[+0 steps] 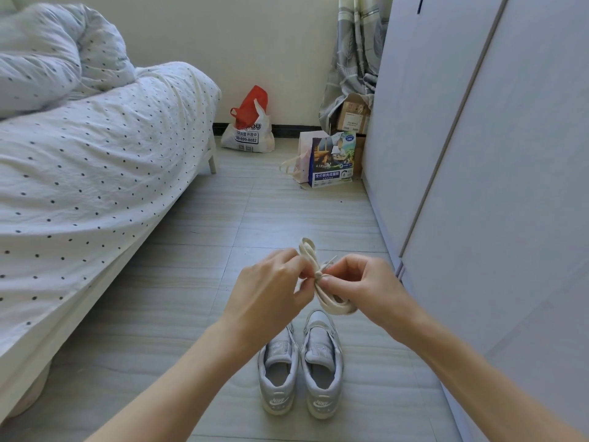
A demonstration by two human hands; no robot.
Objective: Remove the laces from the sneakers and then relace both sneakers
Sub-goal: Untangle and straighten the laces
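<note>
Two grey sneakers stand side by side on the floor, heels toward me: the left sneaker (278, 374) and the right sneaker (322, 362). No laces show in either of them. Above the pair I hold a bundle of cream laces (322, 283) tied with a knot at its middle. My left hand (271, 288) pinches the bundle at the knot from the left. My right hand (363, 288) pinches it from the right, thumb and fingers curled on the knot. Loops stick up above my fingers and hang below them.
A bed (95, 173) with a dotted cover fills the left side. A white wardrobe (478, 154) lines the right. At the far wall stand a white plastic bag with a red bag (248, 129), a printed box (331, 161) and cardboard boxes (352, 116) under a curtain.
</note>
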